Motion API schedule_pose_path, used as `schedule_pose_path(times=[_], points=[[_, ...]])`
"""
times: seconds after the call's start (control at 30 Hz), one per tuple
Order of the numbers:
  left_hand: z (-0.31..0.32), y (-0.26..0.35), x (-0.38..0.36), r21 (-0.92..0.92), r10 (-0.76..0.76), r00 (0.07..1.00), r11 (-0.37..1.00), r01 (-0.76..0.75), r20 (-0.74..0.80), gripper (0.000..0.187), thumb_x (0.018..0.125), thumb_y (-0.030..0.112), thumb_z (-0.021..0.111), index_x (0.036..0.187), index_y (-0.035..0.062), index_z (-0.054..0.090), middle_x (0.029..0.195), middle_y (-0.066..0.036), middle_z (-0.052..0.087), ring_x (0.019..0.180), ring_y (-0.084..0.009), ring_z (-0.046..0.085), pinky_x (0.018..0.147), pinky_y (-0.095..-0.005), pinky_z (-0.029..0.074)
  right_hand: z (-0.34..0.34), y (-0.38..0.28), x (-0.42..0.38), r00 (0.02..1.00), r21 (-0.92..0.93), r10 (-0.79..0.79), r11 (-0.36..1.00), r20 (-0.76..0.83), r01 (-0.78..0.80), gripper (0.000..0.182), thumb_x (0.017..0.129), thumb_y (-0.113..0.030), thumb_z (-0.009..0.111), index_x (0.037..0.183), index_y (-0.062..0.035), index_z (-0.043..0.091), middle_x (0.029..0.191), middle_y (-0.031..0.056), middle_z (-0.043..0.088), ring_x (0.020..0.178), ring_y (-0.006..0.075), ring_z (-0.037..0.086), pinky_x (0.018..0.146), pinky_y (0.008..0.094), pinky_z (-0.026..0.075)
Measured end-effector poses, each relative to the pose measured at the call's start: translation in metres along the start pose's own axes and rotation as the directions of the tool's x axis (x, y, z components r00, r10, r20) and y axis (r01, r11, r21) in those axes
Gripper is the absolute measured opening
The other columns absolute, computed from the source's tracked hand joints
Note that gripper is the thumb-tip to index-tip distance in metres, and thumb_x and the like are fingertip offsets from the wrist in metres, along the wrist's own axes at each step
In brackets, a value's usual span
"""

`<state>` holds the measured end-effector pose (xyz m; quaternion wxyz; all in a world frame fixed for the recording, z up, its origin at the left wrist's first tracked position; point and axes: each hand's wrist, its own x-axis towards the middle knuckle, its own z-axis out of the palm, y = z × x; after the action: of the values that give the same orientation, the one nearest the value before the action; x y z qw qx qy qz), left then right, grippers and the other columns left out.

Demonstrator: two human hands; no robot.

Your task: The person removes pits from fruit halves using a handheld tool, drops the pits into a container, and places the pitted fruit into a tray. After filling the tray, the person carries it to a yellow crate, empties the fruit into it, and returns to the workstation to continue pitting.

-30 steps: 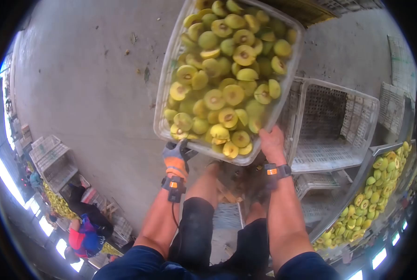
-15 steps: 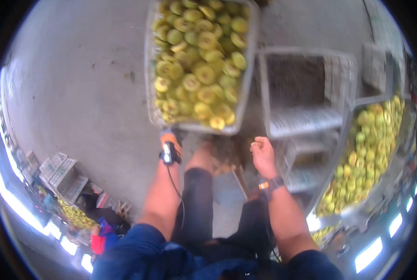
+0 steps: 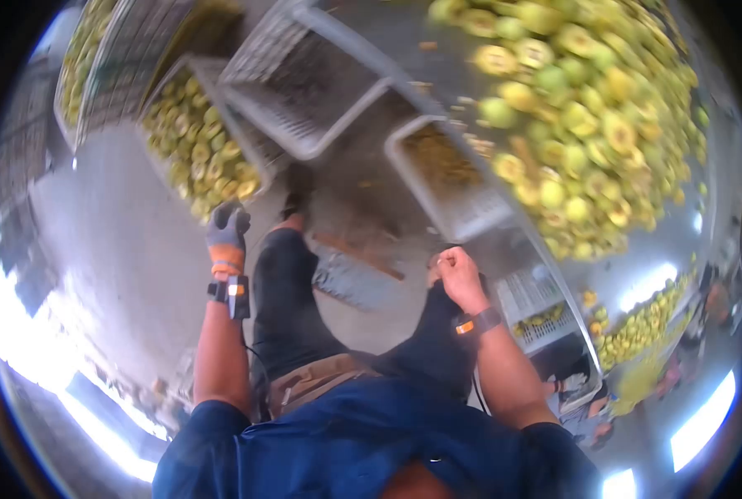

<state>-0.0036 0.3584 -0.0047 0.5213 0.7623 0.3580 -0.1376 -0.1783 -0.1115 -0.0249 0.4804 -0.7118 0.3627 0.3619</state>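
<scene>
My left hand (image 3: 228, 233), in a grey and orange glove, is near the lower end of a crate of cut yellow-green fruit (image 3: 200, 150); its fingers look curled, but what they hold, if anything, is blurred. Bare and held over my right thigh, my right hand (image 3: 456, 270) has its fingers pinched on something small and dark that I cannot make out. To its upper right lies a large heap of cut fruit (image 3: 587, 125) on a metal table.
An empty-looking white crate (image 3: 304, 83) stands at the upper centre. A smaller crate (image 3: 446, 166) holds brownish pieces. Stacked crates (image 3: 130, 66) stand at the upper left. A wooden stool (image 3: 358, 254) is between my legs. Another person's hand (image 3: 572, 382) shows at the lower right.
The view has swung, bringing the fruit heap closer on the right and the fruit crate to the upper left. My left hand now appears farther left, apart from my right hand.
</scene>
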Motion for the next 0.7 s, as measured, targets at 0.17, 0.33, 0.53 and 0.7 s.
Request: schedule_pose_path(times=[0.17, 0.33, 0.53, 0.7], points=[[0.187, 0.166, -0.098, 0.178, 0.412, 0.789, 0.826, -0.535, 0.455, 0.032, 0.1, 0.006, 0.068, 0.131, -0.0027, 0.067, 0.12, -0.01, 0.074, 0.101, -0.0176, 0.072, 0.091, -0.0325, 0.058, -0.114, 0.05, -0.057, 0.89, 0.189, -0.089, 0.963, -0.447, 0.191, 0.018, 0.096, -0.015, 0.068, 0.107, -0.0012, 0.067, 0.088, 0.0132, 0.074, 0.079, 0.0259, 0.072, 0.075, 0.04, 0.057], [0.343, 0.211, -0.127, -0.01, 0.562, 0.281, 0.459, -0.889, 0.777, 0.035, 0.096, 0.008, 0.074, 0.13, 0.0032, 0.069, 0.114, -0.01, 0.075, 0.1, -0.0257, 0.074, 0.09, -0.0348, 0.058, -0.209, 0.099, -0.063, 0.653, 0.177, 0.033, 0.972, -0.756, 0.157, 0.018, 0.098, -0.012, 0.068, 0.111, 0.0, 0.066, 0.09, 0.0091, 0.072, 0.08, 0.0176, 0.068, 0.076, 0.0349, 0.056], [0.476, 0.172, -0.117, -0.072, 0.394, -0.131, -0.162, -0.984, 0.91, 0.03, 0.088, 0.013, 0.075, 0.118, 0.0123, 0.074, 0.111, -0.01, 0.071, 0.105, -0.0326, 0.069, 0.092, -0.044, 0.054, -0.237, 0.096, -0.017, 0.406, -0.076, -0.223, 0.935, -0.886, 0.346, 0.02, 0.098, -0.013, 0.07, 0.112, 0.0006, 0.065, 0.093, 0.0095, 0.072, 0.085, 0.017, 0.068, 0.083, 0.0338, 0.056], [0.513, 0.166, -0.11, -0.102, 0.142, -0.217, -0.561, -0.822, 0.966, 0.03, 0.084, 0.02, 0.074, 0.114, 0.0173, 0.077, 0.111, -0.007, 0.069, 0.111, -0.0303, 0.066, 0.09, -0.0452, 0.052, -0.219, 0.043, 0.009, 0.348, -0.102, -0.273, 0.893, -0.897, 0.438, 0.019, 0.098, -0.011, 0.069, 0.113, 0.0004, 0.065, 0.096, 0.0113, 0.073, 0.087, 0.0178, 0.071, 0.082, 0.0342, 0.057]])
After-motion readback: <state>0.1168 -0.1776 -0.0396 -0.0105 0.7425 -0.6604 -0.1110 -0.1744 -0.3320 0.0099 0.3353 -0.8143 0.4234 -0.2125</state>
